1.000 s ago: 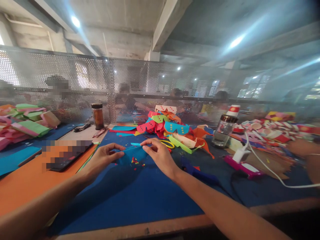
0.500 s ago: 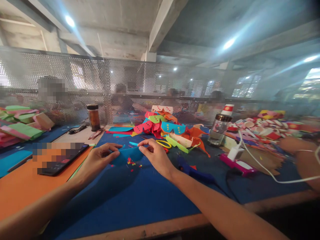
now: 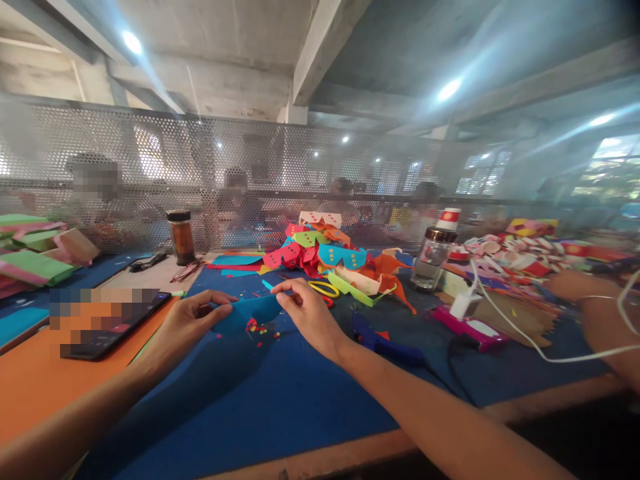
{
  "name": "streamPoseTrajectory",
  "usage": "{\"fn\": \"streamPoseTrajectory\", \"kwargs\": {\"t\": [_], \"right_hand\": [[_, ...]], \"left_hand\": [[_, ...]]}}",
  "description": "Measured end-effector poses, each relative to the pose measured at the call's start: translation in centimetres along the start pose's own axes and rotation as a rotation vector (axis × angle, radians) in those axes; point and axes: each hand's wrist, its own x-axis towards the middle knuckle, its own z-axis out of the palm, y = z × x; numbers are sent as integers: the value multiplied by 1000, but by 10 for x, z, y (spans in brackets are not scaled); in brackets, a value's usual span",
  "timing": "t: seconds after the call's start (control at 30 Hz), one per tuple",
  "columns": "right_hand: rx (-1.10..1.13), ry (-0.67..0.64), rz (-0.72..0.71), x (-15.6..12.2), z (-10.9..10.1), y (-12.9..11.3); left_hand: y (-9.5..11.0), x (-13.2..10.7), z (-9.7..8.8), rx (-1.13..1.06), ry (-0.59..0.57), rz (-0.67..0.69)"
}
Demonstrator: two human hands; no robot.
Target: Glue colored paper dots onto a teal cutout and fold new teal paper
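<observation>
A blue paper mask (image 3: 253,313) hangs between my two hands above the table. My left hand (image 3: 203,312) pinches its left end between thumb and fingers. At its right end, my right hand (image 3: 300,303) is closed on the paper, with a narrow blue strip (image 3: 267,285) sticking up by the fingertips. Small red and yellow paper bits (image 3: 257,327) lie on the blue table mat (image 3: 260,413) under the mask. Yellow-handled scissors (image 3: 325,288) rest just beyond my right hand. A blue glue gun (image 3: 385,343) lies to the right of that hand.
Coloured paper masks (image 3: 320,250) are heaped behind my hands. A glass jar (image 3: 433,260) and a magenta power strip (image 3: 470,328) with a white cable stand right. To the left are a phone (image 3: 120,330), orange paper (image 3: 45,393) and a dark-lidded jar (image 3: 181,239). Another person's arm (image 3: 600,313) reaches in at right.
The view has shifted slightly, so most things sit a little further left. Both hands keep hold of the blue mask, which shows a little more of its face.
</observation>
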Motion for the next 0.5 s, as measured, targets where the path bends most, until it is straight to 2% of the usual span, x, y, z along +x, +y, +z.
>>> {"fn": "streamPoseTrajectory", "kwargs": {"t": [0.5], "right_hand": [[14,-6,-29,0,0,1]], "left_hand": [[0,-1,1,34,-30,-18]]}}
